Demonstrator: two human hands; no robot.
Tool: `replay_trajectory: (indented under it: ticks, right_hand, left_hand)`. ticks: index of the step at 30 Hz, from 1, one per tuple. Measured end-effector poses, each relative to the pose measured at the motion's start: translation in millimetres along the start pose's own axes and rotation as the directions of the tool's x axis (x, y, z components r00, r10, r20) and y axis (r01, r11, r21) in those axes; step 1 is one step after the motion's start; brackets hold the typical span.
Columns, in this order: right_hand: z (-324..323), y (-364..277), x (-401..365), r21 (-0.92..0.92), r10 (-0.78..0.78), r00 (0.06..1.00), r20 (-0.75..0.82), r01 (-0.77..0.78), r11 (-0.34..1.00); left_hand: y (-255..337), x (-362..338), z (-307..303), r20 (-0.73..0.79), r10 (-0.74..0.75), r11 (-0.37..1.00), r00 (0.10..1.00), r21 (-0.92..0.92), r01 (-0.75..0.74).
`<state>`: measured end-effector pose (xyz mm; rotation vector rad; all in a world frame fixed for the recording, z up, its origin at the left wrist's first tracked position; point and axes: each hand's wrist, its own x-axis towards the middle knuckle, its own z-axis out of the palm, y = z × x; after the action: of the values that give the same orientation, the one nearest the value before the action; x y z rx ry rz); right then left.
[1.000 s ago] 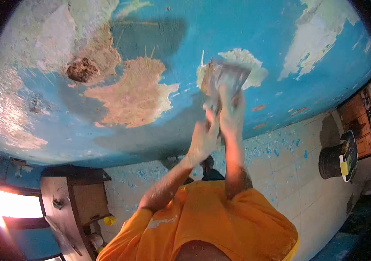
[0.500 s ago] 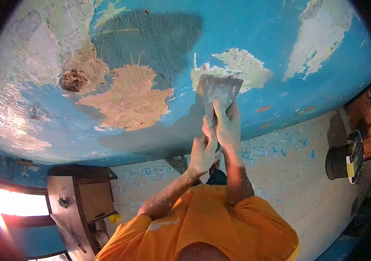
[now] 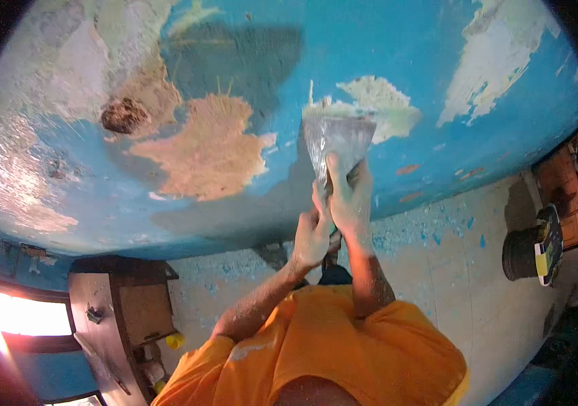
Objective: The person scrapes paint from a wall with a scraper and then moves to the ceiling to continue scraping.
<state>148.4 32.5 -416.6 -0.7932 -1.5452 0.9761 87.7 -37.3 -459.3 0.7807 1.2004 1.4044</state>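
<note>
Both my hands are closed around one wide scraper [image 3: 340,141], its flat metal blade pointing up the blue wall [image 3: 383,40]. The blade's edge lies at the lower side of a pale bare patch [image 3: 387,101]. My right hand [image 3: 351,196] grips near the base of the blade, thumb pressed along the metal. Just below and to the left, my left hand [image 3: 311,237] wraps the handle, which is mostly hidden by the fingers. Left of the blade is a large tan patch [image 3: 204,149] of exposed plaster.
Blue paint flakes litter the tiled floor [image 3: 451,298] along the wall. A dark bucket [image 3: 522,254] stands at the right with a yellow-edged object [image 3: 545,254] on it. Wooden cabinet [image 3: 146,311] at lower left, beside a bright window [image 3: 28,311]. A hole [image 3: 125,115] marks the wall.
The scraper blade has shifted slightly left against the wall and is tilted differently, catching more light. Both hands keep their hold on it. The view has moved a little.
</note>
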Motion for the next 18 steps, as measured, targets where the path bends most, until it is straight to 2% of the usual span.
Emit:
replay_trajectory:
  ticks: [2,3,4,5,6,7,8,9,11,12,13,14,15,16,18]
  right_hand:
    - [2,-22,11,0.087,0.115,0.993,-0.015,-0.113,0.99]
    - [1,-21,14,0.086,0.113,0.994,-0.012,-0.111,0.99]
    - [-3,-19,18,0.111,0.194,0.98,0.034,-0.196,0.974]
    - [-5,-17,21,0.13,0.268,0.96,0.08,-0.277,0.952]
    - [-2,-1,13,0.191,0.211,0.977,0.034,-0.214,0.958]
    - [-2,6,1,0.188,0.215,0.976,0.034,-0.218,0.958]
    - [-1,10,-7,0.233,0.206,0.978,0.03,-0.207,0.95]
    - [0,12,-7,0.276,0.196,0.98,0.025,-0.195,0.941]
    - [-4,5,-4,0.194,0.223,0.974,0.047,-0.228,0.954]
    - [-3,4,-2,0.191,0.271,0.958,0.096,-0.285,0.939]
    - [-2,0,8,0.193,0.291,0.947,0.139,-0.314,0.93]
    - [-3,-9,7,0.178,0.249,0.965,0.08,-0.26,0.949]
    - [-3,-3,-6,0.176,0.277,0.958,0.078,-0.286,0.942]
    - [2,3,-3,0.219,0.244,0.968,0.051,-0.249,0.943]
    - [5,8,4,0.255,0.206,0.978,0.041,-0.21,0.944]
  left_hand:
    - [9,10,5,-0.061,0.099,0.977,0.993,0.198,-0.085]
    - [13,13,7,-0.08,0.148,0.948,0.986,0.296,-0.119]
    - [23,11,10,-0.057,-0.013,0.999,0.998,-0.032,0.011]
    - [20,11,10,-0.052,-0.007,0.999,0.999,-0.032,0.005]
    - [11,7,8,-0.063,-0.04,0.997,0.997,0.06,0.044]
    - [0,-2,7,-0.081,-0.082,0.984,0.993,0.151,0.093]
    - [-7,-11,16,-0.153,0.041,0.996,0.987,0.084,-0.028]
    - [-5,-6,15,-0.148,0.049,0.996,0.988,0.085,-0.036]
    - [-3,-3,16,-0.066,-0.029,0.979,0.997,-0.203,0.015]
    - [-6,2,13,-0.026,-0.052,0.963,0.998,-0.267,0.043]
    - [-3,8,14,-0.015,-0.038,0.964,0.999,-0.263,0.033]
    - [-3,5,14,-0.005,-0.005,0.962,1.0,-0.272,0.004]
    - [-6,-8,14,-0.004,0.006,0.958,1.0,-0.287,-0.007]
    - [1,-3,14,0.005,0.026,0.959,1.0,-0.282,-0.023]
    - [9,-1,14,-0.071,0.05,0.989,0.996,-0.133,-0.059]
